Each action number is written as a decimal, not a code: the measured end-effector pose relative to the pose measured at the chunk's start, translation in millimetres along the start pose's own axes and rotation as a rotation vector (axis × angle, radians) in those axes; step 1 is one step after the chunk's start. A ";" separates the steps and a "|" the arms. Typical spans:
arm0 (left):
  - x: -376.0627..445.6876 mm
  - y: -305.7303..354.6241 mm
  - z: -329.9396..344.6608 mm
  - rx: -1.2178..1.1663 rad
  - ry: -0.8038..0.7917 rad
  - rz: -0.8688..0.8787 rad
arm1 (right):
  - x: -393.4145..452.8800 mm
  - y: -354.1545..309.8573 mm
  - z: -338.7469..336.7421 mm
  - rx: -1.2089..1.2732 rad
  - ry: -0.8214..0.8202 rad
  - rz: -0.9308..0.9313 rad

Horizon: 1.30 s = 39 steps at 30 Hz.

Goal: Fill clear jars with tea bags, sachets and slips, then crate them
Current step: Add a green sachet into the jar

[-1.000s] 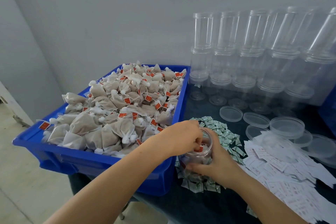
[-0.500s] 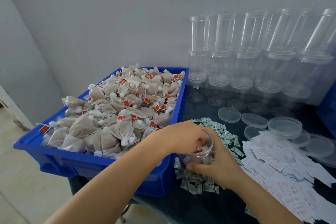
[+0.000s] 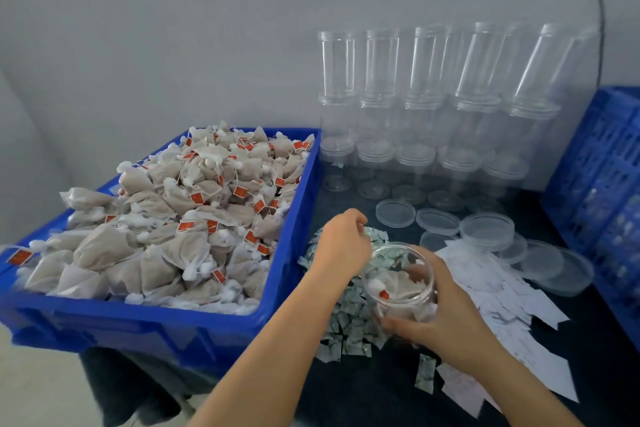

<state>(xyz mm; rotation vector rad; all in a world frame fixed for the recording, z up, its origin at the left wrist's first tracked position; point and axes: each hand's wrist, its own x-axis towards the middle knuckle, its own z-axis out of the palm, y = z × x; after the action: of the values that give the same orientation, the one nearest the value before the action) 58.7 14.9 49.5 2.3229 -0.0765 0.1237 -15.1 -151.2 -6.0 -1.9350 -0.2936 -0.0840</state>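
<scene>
Clear jar part-filled with tea bags, tilted over the sachets beside the blue bin.
My right hand clasps the jar steady, mouth toward me for loading; my left hand, out of the mouth since a second ago, curls over the sachets; grip on one unclear.

Right hand grips jar holding tea bags; left hand over sachets; blue bin at 9 o'clock.
</scene>
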 end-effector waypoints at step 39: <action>8.8 -51.8 43.6 0.142 0.117 0.082 | -22.5 24.7 -23.1 -0.016 0.038 0.154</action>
<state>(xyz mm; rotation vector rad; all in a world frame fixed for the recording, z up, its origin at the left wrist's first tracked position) 75.1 18.5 -16.6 2.4490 -0.1065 0.3154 -28.9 -184.8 -24.1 -1.9633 -0.1179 -0.0214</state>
